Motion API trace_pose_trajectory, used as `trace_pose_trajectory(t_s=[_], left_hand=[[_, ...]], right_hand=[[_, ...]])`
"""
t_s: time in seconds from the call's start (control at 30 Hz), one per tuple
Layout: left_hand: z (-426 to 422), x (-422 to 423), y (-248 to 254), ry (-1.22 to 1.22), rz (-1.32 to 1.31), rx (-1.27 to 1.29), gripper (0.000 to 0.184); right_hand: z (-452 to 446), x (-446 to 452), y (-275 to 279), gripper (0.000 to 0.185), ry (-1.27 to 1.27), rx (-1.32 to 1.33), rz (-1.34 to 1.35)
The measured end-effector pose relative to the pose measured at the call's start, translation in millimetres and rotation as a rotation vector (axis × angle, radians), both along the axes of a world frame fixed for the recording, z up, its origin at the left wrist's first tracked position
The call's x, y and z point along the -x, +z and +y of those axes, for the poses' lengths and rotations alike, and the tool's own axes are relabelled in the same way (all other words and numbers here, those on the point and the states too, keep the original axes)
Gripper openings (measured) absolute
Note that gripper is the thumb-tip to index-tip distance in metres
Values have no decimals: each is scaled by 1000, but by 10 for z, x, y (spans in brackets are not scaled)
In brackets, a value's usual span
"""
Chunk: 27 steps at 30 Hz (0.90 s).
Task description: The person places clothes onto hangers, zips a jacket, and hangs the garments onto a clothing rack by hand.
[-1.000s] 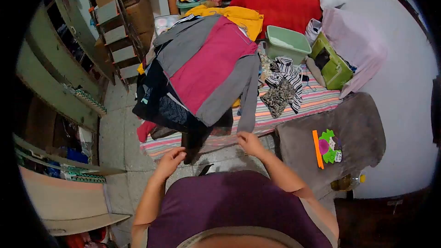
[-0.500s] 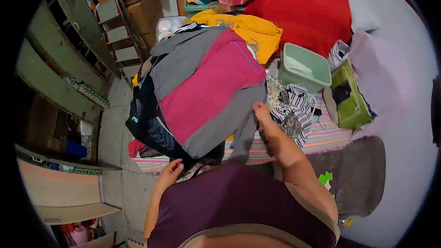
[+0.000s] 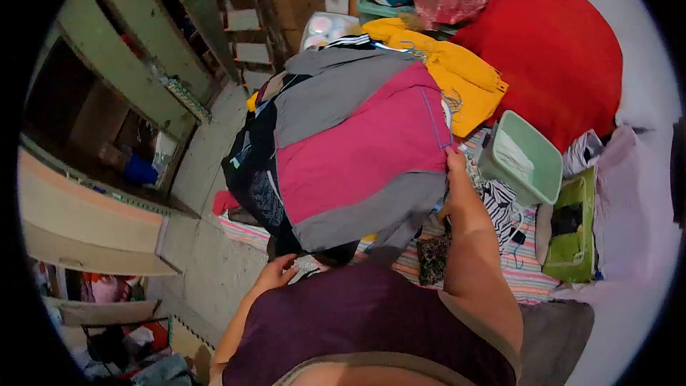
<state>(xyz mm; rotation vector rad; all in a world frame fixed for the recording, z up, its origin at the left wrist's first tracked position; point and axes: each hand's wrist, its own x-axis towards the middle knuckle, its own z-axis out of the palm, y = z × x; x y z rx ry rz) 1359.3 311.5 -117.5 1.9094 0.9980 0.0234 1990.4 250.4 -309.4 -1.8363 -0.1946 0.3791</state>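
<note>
A pink and grey long-sleeved top (image 3: 357, 146) lies spread over a heap of clothes, its sleeves reaching left and along the near side. Near its right end, a thin purple-blue hanger (image 3: 431, 118) shows on the pink cloth. My right hand (image 3: 455, 159) is closed on the top's right edge, beside a corner of the hanger; the fingertips are partly hidden. By the near edge of the bed, my left hand (image 3: 275, 273) is open with loosely bent fingers, close to a black garment (image 3: 336, 251). Dark patterned clothes (image 3: 251, 175) stick out under the top's left side.
Beyond the heap lie yellow clothes (image 3: 464, 75) and a large red bundle (image 3: 550, 43). To the right stand a pale green tub (image 3: 547, 168) and a green box (image 3: 577, 243). A stepladder (image 3: 250, 21) and open cabinets (image 3: 107, 50) are at the left.
My right hand has moved from the grey sleeve up to the top's edge by the hanger. The view has shifted left. My left hand stays near the bed's edge.
</note>
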Motion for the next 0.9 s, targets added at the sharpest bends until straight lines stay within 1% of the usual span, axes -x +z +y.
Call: trace_pose_trajectory(t_s=[0.03, 0.13, 0.17, 0.2, 0.3, 0.33, 0.43, 0.47, 0.5, 0.57, 0.6, 0.63, 0.7, 0.73, 0.77, 0.83, 0.9], left_hand=[[-8, -34, 42, 6, 20, 3, 43], [46, -76, 87, 15, 64, 18, 42], [73, -78, 89, 12, 79, 22, 42], [97, -76, 95, -19, 38, -51, 42], [216, -131, 161, -52, 6, -11, 41], [296, -139, 90, -87, 1, -16, 41], [470, -219, 15, -131, -67, -42, 41], [560, -226, -194, -164, -101, -11, 40], [597, -278, -141, -164, -112, -20, 40], [641, -442, 126, -166, -131, -37, 39], [685, -517, 248, -169, -96, 28, 39], [737, -563, 208, -171, -144, 15, 39], [808, -622, 52, -165, -238, -7, 39], [848, -667, 33, -178, -264, 38, 40], [875, -727, -11, -192, -313, 3, 40], [931, -887, -131, -220, -410, -70, 38], [916, -1074, -203, -182, -509, 10, 41]], right_hand=[[-26, 44, 203, 41, 40, -20, 36], [33, 245, 834, 43, 105, -157, 337], [64, 286, 922, 43, 117, -202, 438], [102, 274, 950, 44, 161, -227, 499], [297, 303, 1146, 41, 267, -440, 564], [352, 424, 1383, 34, 175, -374, 571], [522, 425, 1447, 27, 196, -273, 439], [519, 465, 1489, 25, 233, -236, 308], [550, 642, 1632, 23, 269, -198, 177], [530, 1118, 2071, 19, 352, -81, -98], [452, 1416, 2341, 16, 401, 0, -239], [378, 1676, 2511, 13, 451, 83, -378], [191, 2081, 2583, 15, 524, -71, -490], [83, 2283, 2654, 16, 552, -58, -500], [-27, 2471, 2716, 18, 582, -46, -508], [-214, 2772, 2720, 17, 635, -2, -486], [-381, 3033, 2870, 16, 739, 201, -474]])
